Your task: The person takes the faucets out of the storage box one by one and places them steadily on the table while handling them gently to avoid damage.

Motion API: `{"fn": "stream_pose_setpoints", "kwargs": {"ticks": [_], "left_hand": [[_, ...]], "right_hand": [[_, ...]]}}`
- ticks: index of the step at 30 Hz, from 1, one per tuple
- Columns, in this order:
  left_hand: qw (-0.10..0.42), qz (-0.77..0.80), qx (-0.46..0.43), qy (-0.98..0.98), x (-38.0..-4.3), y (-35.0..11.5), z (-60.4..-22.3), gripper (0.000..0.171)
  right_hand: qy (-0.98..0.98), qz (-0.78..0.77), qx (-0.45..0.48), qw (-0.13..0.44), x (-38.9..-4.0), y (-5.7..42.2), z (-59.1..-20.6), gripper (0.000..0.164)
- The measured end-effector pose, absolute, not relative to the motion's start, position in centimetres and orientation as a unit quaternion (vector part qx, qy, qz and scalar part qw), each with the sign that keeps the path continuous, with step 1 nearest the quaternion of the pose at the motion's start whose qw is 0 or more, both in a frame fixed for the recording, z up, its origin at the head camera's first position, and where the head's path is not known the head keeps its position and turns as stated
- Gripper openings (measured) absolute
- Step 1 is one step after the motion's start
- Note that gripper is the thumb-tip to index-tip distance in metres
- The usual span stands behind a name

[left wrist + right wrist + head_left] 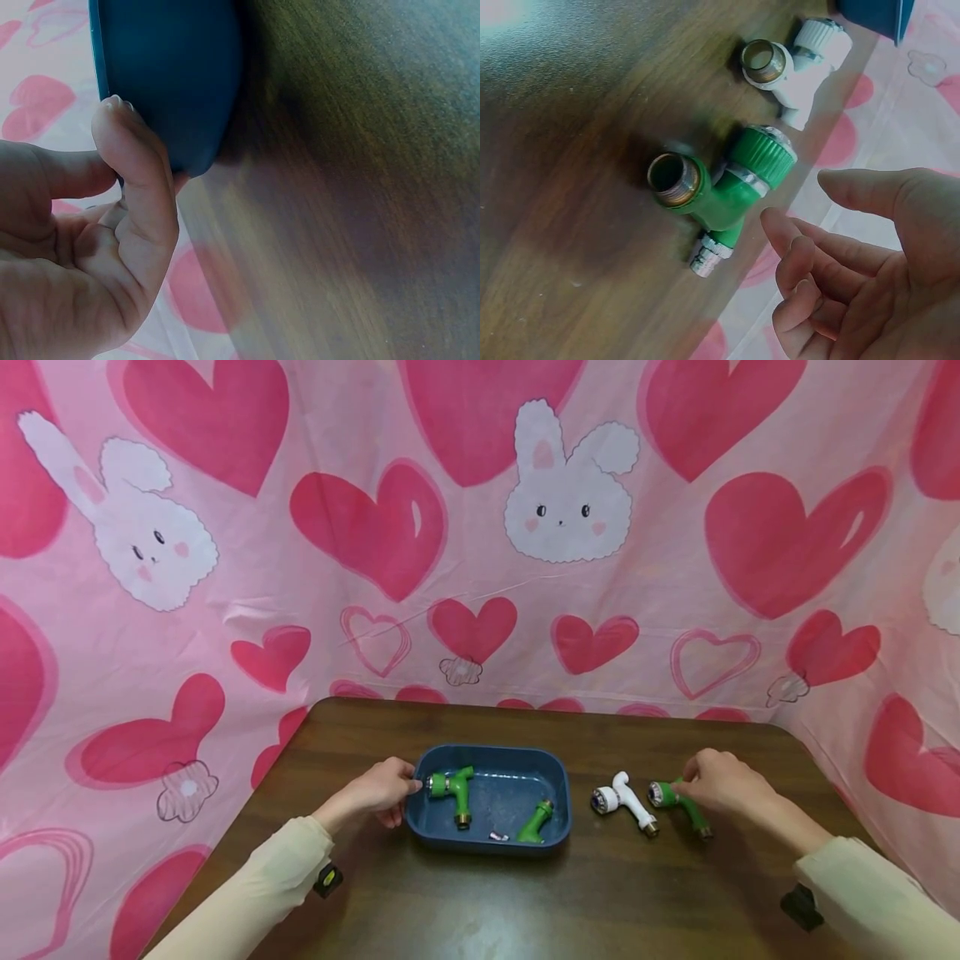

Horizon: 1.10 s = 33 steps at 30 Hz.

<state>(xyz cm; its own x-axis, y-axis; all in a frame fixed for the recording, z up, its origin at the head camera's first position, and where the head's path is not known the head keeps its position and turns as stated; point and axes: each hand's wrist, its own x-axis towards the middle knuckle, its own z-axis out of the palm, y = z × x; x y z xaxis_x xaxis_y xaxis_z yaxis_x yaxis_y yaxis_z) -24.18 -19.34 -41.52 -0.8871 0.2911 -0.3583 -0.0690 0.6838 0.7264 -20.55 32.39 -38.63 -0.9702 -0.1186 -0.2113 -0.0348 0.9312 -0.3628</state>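
Note:
My left hand (378,789) pinches the left rim of a blue plastic basin (491,846) between thumb and fingers; the left wrist view shows the thumb and a bent finger on that rim. Inside the basin lie two green taps, one at the left (461,793) and one at the lower right (536,823). Over a third green tap (731,199) on the table hovers my right hand (723,781). In the right wrist view its thumb and fingers are spread and a gap shows between them and that tap. A white tap (624,800) lies between it and the basin.
A small shiny piece (498,836) sits on the basin floor near the front wall. The brown wooden table (390,902) ends at a rounded far edge. Behind it hangs a pink cloth (480,577) with hearts and rabbits.

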Motion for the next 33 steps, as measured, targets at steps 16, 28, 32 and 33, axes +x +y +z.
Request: {"fn": "stream_pose_setpoints", "kwargs": {"ticks": [16,28,32,33], "left_hand": [[0.227,0.392,0.069,0.889,-24.1,-19.3,-41.6,0.02],[0.227,0.389,0.065,0.89,-24.2,-19.3,-41.7,0.02],[0.227,0.388,0.068,0.89,-24.2,-19.3,-41.7,0.02],[0.227,0.388,0.069,0.89,-24.2,-19.3,-41.7,0.02]], "right_hand": [[0.978,-0.167,-0.045,0.114,-20.7,31.5,-38.7,0.036],[0.976,-0.178,-0.038,0.118,-21.2,31.1,-37.5,0.04],[0.975,-0.184,-0.037,0.118,-21.3,31.0,-37.2,0.041],[0.975,-0.184,-0.038,0.117,-21.3,31.0,-37.2,0.041]]}}
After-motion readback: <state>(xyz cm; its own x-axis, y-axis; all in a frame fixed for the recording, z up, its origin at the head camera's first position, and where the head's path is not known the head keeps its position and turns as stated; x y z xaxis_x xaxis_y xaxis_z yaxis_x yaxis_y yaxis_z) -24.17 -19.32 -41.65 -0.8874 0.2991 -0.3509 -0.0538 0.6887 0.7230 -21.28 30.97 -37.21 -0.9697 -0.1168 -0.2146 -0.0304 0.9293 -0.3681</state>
